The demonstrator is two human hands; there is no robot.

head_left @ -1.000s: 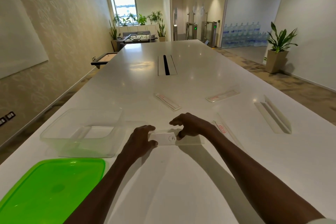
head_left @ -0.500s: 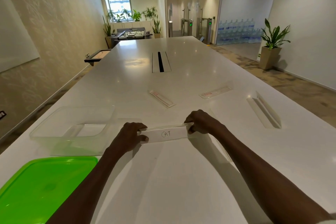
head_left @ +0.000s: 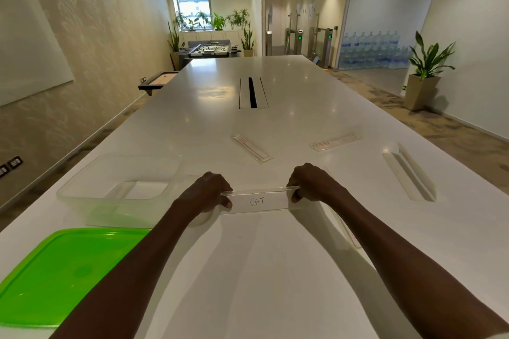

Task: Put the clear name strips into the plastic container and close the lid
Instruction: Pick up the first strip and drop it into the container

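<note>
A clear name strip (head_left: 259, 200) with "CAT" written on its card is held level above the white table (head_left: 275, 270). My left hand (head_left: 205, 192) pinches its left end and my right hand (head_left: 312, 183) pinches its right end. The open clear plastic container (head_left: 82, 187) stands to the left, with one clear strip lying inside. Its green lid (head_left: 60, 272) lies flat at the near left. More clear strips rest on the table: one (head_left: 252, 147) beyond the hands, one (head_left: 334, 142) at the right, and a folded one (head_left: 410, 172) at the far right.
Another clear strip (head_left: 345, 226) lies partly hidden under my right forearm. A cable slot (head_left: 252, 92) is set into the table's middle. The table's left edge runs beside the container; a potted plant (head_left: 424, 71) stands on the floor at the right.
The strip was flat on the table under both hands a second ago. Now it is raised, turned with the "CAT" card facing me, and gripped at both ends.
</note>
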